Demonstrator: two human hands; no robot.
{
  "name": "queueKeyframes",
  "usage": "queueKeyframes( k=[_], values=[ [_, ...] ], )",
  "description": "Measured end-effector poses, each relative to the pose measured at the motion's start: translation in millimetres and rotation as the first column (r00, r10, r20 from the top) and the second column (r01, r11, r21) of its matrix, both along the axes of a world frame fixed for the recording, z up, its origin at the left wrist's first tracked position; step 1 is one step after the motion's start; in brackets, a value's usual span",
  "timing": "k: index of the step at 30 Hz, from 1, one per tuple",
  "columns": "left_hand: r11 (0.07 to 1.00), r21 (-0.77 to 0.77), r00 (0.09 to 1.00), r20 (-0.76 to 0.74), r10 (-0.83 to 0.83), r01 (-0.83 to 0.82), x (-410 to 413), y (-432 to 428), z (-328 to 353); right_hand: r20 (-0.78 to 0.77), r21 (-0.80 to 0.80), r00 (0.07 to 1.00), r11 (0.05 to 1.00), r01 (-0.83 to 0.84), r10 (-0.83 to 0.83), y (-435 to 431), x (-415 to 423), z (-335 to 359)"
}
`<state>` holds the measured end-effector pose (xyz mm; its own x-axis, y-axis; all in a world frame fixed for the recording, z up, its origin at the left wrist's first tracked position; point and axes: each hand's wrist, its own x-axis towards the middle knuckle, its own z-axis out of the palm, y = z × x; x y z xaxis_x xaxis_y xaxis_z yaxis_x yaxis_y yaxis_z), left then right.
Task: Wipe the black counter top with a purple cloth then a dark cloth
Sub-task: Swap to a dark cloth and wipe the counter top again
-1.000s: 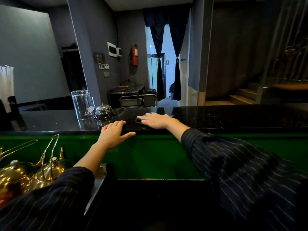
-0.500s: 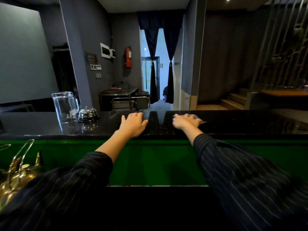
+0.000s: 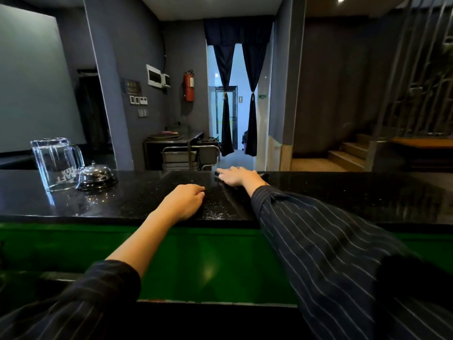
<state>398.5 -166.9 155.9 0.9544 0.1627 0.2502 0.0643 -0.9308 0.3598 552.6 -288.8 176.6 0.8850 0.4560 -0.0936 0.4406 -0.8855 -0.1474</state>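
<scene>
At the far edge of the black table [image 3: 343,192], my right hand [image 3: 236,177] presses the dark cloth [image 3: 217,173] under flat fingers [image 3: 226,174], my left hand [image 3: 185,203] rests loosely curled and empty, and I judge this the second wipe, which next needs a firm sideways sweep.

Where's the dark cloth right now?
Head view: on the black counter near its far edge, just right of centre, the dark cloth lies under the right hand; bell and glass stand far left.
</scene>
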Motion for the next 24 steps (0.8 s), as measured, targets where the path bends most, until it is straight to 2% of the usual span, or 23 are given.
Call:
queueKeyframes(
  k=[4, 9, 15, 20, 22, 24],
  values=[
    [1.000, -0.009, 1.000, 0.003, 0.016, -0.016, -2, 0, 0, 0.010, -0.006, 0.998, 0.998, 0.065, -0.065, -48, 22, 1],
    [0.998, -0.039, 0.999, -0.006, 0.042, -0.042, -5, -1, 1, 0.006, -0.027, 0.974, 0.974, 0.227, -0.227, -156, 51, -4],
    [0.996, 0.000, 0.995, 0.049, 0.091, -0.092, -13, -11, 4, 0.060, -0.018, 0.894, 0.895, 0.446, -0.444, -259, 22, -3],
    [0.977, 0.066, 0.960, 0.212, 0.185, -0.203, -26, -26, 6, 0.108, -0.050, 0.807, 0.808, 0.587, -0.580, -235, -7, -3],
    [0.965, 0.064, 0.932, 0.285, 0.226, -0.253, -32, -29, 6, 0.108, -0.042, 0.813, 0.814, 0.579, -0.572, -207, -23, -1],
    [0.952, 0.053, 0.900, 0.345, 0.267, -0.303, -38, -31, 5, 0.105, -0.028, 0.857, 0.860, 0.509, -0.504, -168, -40, -1]
  ],
)
